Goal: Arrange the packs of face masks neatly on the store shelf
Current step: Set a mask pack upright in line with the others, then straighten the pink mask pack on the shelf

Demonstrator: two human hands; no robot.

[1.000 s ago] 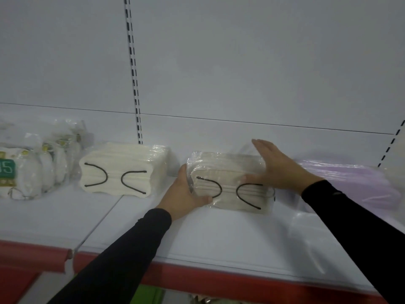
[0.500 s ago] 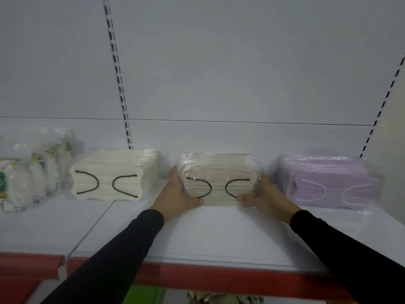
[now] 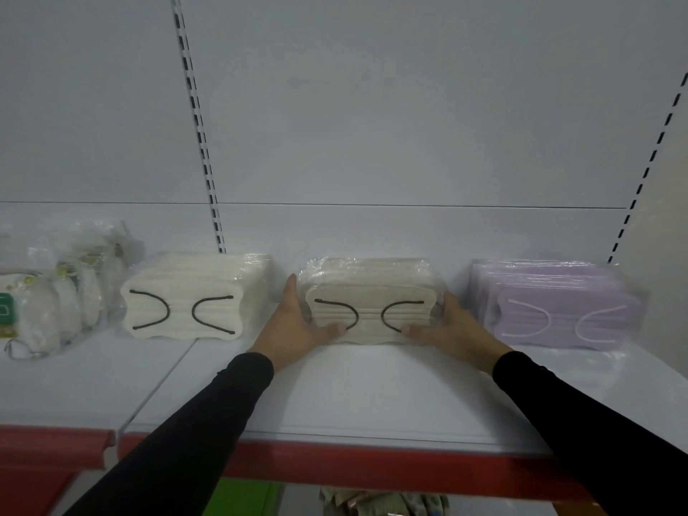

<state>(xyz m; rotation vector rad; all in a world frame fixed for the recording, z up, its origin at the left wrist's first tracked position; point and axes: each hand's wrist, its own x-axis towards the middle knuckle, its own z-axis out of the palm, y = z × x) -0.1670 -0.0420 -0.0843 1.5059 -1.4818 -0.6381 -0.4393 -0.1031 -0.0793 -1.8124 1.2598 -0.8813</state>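
A beige pack of face masks (image 3: 372,292) with dark ear loops stands on the white shelf (image 3: 372,389) against the back wall. My left hand (image 3: 294,325) holds its left end, fingers flat along the side and thumb on the front. My right hand (image 3: 452,329) holds the right end the same way. A cream-white pack (image 3: 186,292) with dark loops stands to the left, a lilac pack (image 3: 558,307) with white loops to the right.
Several bagged white masks (image 3: 56,292) crowd the far left of the shelf. A red price rail (image 3: 335,467) runs along the shelf's front edge. Slotted uprights (image 3: 197,124) run up the back panel. Green and patterned goods show below the shelf.
My right hand came off the top of the beige pack and took hold of its right end. The pack now stands square to the back wall; the lilac pack came into full view.
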